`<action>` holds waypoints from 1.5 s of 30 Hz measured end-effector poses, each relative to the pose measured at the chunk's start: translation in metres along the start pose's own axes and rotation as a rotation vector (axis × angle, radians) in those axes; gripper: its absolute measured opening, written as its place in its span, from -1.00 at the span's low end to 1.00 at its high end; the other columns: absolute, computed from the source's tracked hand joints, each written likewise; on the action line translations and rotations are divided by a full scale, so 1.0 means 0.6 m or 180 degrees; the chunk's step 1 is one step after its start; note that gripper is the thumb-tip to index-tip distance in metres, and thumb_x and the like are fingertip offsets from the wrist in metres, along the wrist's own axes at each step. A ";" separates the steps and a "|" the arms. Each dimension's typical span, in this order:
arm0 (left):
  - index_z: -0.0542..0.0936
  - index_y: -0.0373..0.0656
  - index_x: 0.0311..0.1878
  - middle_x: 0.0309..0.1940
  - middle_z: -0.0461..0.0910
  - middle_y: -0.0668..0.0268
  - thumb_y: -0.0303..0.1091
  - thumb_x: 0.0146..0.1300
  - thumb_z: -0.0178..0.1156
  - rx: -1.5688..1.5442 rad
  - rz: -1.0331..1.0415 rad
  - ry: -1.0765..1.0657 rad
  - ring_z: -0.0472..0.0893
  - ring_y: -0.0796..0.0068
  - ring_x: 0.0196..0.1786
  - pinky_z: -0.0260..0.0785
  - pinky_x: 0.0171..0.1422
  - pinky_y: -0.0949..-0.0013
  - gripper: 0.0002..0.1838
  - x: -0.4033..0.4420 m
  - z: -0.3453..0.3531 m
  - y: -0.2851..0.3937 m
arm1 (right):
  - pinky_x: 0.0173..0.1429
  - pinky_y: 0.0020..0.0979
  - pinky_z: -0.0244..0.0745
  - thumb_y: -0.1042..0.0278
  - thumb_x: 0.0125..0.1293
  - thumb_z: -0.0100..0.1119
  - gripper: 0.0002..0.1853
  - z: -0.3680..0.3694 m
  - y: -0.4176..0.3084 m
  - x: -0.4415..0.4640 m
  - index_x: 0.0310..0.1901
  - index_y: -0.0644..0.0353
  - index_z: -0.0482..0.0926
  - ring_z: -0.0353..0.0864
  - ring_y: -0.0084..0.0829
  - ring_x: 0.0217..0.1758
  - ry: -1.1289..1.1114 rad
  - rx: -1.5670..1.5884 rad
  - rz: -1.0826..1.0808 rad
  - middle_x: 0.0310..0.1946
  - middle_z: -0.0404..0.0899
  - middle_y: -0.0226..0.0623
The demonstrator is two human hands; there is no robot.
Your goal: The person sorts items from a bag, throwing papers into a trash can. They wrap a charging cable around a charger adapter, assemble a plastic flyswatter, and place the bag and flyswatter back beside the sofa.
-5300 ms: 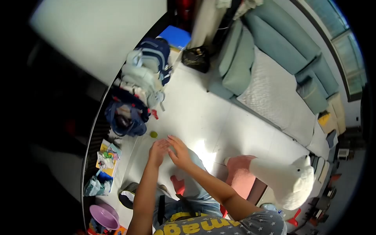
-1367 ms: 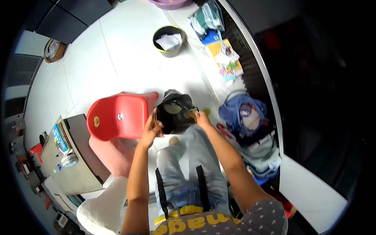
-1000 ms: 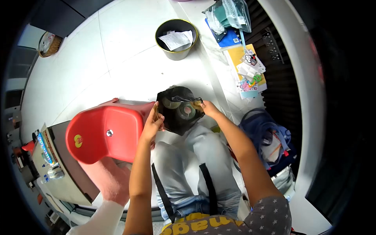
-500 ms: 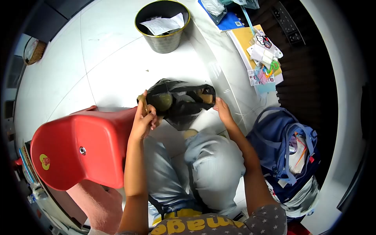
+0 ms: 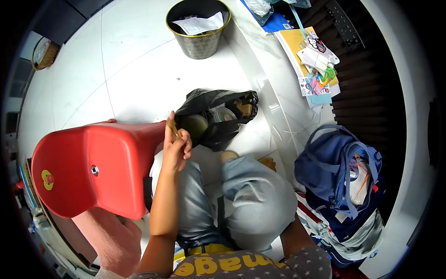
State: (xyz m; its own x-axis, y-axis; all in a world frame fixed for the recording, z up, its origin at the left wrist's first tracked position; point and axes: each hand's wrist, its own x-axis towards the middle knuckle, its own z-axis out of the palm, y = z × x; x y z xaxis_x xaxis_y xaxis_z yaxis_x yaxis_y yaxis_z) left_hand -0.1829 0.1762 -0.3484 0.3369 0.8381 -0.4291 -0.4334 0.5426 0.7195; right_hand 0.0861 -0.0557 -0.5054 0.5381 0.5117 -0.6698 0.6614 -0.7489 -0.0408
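One black bag, one red chair, one bin, one wicker basket, one power strip

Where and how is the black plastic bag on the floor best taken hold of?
Probably pinch the black plastic bag by its right rim, from the right: it gapes open there, while the left hand is by its left end.

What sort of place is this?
Probably a home's living area: a red plastic seat with a cartoon sticker, a wastebasket on tiled floor, and a packed blue bag.
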 end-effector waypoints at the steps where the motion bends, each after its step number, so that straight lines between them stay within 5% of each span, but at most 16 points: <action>1: -0.07 0.24 0.40 -0.46 0.28 0.40 -0.55 0.11 -0.08 -0.0100 0.0089 -0.0019 0.19 0.65 -0.61 0.01 -0.67 0.69 -0.20 0.004 0.000 0.003 | -0.08 -0.20 0.42 0.15 0.11 0.08 -0.62 -0.014 -0.008 -0.002 -0.13 0.25 0.42 0.54 -0.08 -0.18 0.0051 -0.0016 -0.0038 -0.23 0.51 0.00; 6: -0.14 0.24 0.41 -0.42 0.29 0.39 -0.54 0.11 -0.03 -0.0244 0.0183 -0.0340 0.21 0.65 -0.59 0.00 -0.69 0.70 -0.16 0.011 -0.004 0.004 | -0.06 -0.17 0.41 0.19 0.02 0.17 -0.57 -0.152 -0.093 0.016 -0.10 0.23 0.41 0.52 -0.04 -0.12 0.0431 0.0837 -0.0498 -0.17 0.50 0.02; 10: -0.16 0.24 0.41 -0.43 0.31 0.38 -0.52 0.11 0.00 -0.0358 0.0182 -0.0401 0.23 0.65 -0.60 0.00 -0.69 0.70 -0.14 0.017 -0.007 0.004 | 0.03 -0.30 0.39 0.37 0.03 0.16 -0.55 -0.293 -0.191 0.003 0.01 0.24 0.38 0.50 -0.13 -0.03 0.1399 0.1970 -0.2502 -0.05 0.47 -0.03; 12: -0.17 0.25 0.41 -0.44 0.31 0.38 -0.52 0.10 0.00 -0.0436 0.0186 -0.0428 0.23 0.64 -0.60 0.01 -0.70 0.70 -0.13 0.018 -0.010 0.007 | 0.04 -0.36 0.38 0.47 0.04 0.12 -0.56 -0.348 -0.268 -0.015 0.03 0.24 0.36 0.52 -0.24 -0.06 0.1190 0.2110 -0.3362 -0.16 0.50 -0.07; 18: -0.17 0.28 0.40 -0.41 0.32 0.37 -0.52 0.08 0.01 -0.0649 0.0294 -0.0520 0.25 0.64 -0.58 0.04 -0.71 0.70 -0.13 0.022 -0.015 0.004 | 0.14 -0.21 0.33 0.22 -0.01 0.31 -0.38 -0.293 -0.408 0.059 0.11 0.15 0.33 0.41 -0.04 0.08 0.0162 -0.0428 -0.3592 0.02 0.40 -0.02; 19: -0.17 0.29 0.40 -0.40 0.31 0.37 -0.52 0.08 0.01 -0.0659 0.0314 -0.0447 0.26 0.64 -0.58 0.04 -0.71 0.70 -0.12 0.021 -0.016 0.003 | 0.19 -0.23 0.30 0.16 -0.03 0.34 -0.28 -0.261 -0.403 0.096 0.18 0.12 0.26 0.36 -0.04 0.14 0.0238 -0.0432 -0.4103 0.10 0.33 -0.01; 22: -0.14 0.30 0.40 -0.38 0.31 0.37 -0.54 0.08 -0.01 -0.0762 0.0322 -0.0384 0.26 0.64 -0.58 0.04 -0.69 0.71 -0.13 0.016 -0.017 0.005 | 0.17 -0.25 0.33 0.25 0.12 0.19 -0.43 -0.283 -0.408 0.067 0.18 0.11 0.28 0.38 -0.11 0.14 0.1102 0.0147 -0.3938 0.11 0.34 -0.09; 24: -0.11 0.31 0.40 -0.38 0.31 0.38 -0.57 0.09 -0.04 -0.0623 0.0404 -0.0258 0.25 0.65 -0.58 0.03 -0.68 0.71 -0.15 0.011 -0.020 0.005 | 0.02 -0.24 0.40 0.39 0.14 0.09 -0.73 -0.340 -0.383 0.038 -0.09 0.18 0.47 0.46 -0.16 -0.01 0.1276 0.0451 -0.3499 -0.11 0.50 -0.16; 29: -0.10 0.27 0.41 -0.41 0.30 0.40 -0.54 0.13 -0.04 -0.0401 0.0423 -0.0136 0.25 0.65 -0.59 0.06 -0.67 0.68 -0.18 0.009 -0.019 0.009 | 0.06 -0.23 0.34 0.62 -0.04 0.04 -0.71 -0.461 -0.258 0.101 -0.20 0.22 0.47 0.42 -0.11 -0.04 0.3360 0.0949 -0.2974 -0.16 0.47 -0.13; 31: -0.08 0.26 0.40 -0.43 0.30 0.40 -0.54 0.11 -0.04 -0.0439 0.0439 -0.0066 0.24 0.65 -0.59 0.06 -0.68 0.69 -0.19 0.008 -0.016 0.009 | 0.14 -0.17 0.25 0.53 -0.02 0.16 -0.60 -0.529 -0.223 0.109 -0.07 0.23 0.41 0.34 -0.08 0.08 0.4282 0.0487 -0.2242 -0.04 0.40 -0.07; 34: -0.06 0.26 0.40 -0.43 0.30 0.40 -0.56 0.12 -0.05 -0.0508 0.0487 -0.0144 0.25 0.65 -0.59 0.06 -0.68 0.69 -0.20 0.016 -0.023 0.005 | 0.21 -0.13 0.21 0.30 -0.02 0.31 -0.39 -0.589 -0.185 0.144 0.11 0.17 0.36 0.27 -0.08 0.18 0.4181 0.0323 -0.1398 0.08 0.35 -0.11; 36: -0.05 0.26 0.40 -0.43 0.30 0.40 -0.56 0.13 -0.05 -0.0564 0.0485 -0.0166 0.26 0.65 -0.59 0.07 -0.68 0.70 -0.21 0.021 -0.024 0.004 | 0.23 -0.16 0.22 0.24 -0.04 0.33 -0.38 -0.595 -0.171 0.166 0.12 0.09 0.40 0.25 -0.08 0.20 0.3465 -0.0338 -0.0990 0.12 0.33 -0.13; 41: -0.09 0.24 0.40 -0.43 0.30 0.39 -0.57 0.13 -0.05 -0.0590 0.0485 -0.0161 0.28 0.64 -0.59 0.11 -0.68 0.67 -0.19 0.023 -0.025 0.007 | 0.22 -0.26 0.25 0.31 0.00 0.26 -0.59 -0.594 -0.152 0.215 -0.04 0.11 0.54 0.30 -0.17 0.19 0.3203 -0.0351 -0.0932 0.11 0.39 -0.22; 43: -0.08 0.24 0.40 -0.43 0.30 0.39 -0.57 0.13 -0.05 -0.0619 0.0488 -0.0165 0.28 0.64 -0.59 0.10 -0.68 0.67 -0.20 0.022 -0.028 0.006 | 0.12 -0.28 0.34 0.40 0.02 0.16 -0.73 -0.586 -0.149 0.226 -0.17 0.16 0.58 0.42 -0.23 0.07 0.3980 -0.0428 -0.1019 -0.03 0.49 -0.26; 45: -0.08 0.25 0.40 -0.43 0.31 0.40 -0.55 0.15 -0.04 -0.0614 0.0478 -0.0205 0.28 0.64 -0.58 0.10 -0.67 0.67 -0.21 0.024 -0.033 0.004 | 0.05 -0.29 0.37 0.43 0.02 0.13 -0.78 -0.596 -0.146 0.220 -0.23 0.18 0.58 0.45 -0.24 -0.01 0.3787 -0.0582 -0.0919 -0.10 0.52 -0.27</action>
State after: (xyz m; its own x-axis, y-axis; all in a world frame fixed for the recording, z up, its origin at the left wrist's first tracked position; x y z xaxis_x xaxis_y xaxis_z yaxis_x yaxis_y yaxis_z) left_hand -0.1954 0.1907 -0.3638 0.3066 0.9081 -0.2851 -0.6320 0.4182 0.6524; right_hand 0.2858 0.2281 -0.3248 0.4373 0.7841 0.4403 0.8464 -0.5243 0.0931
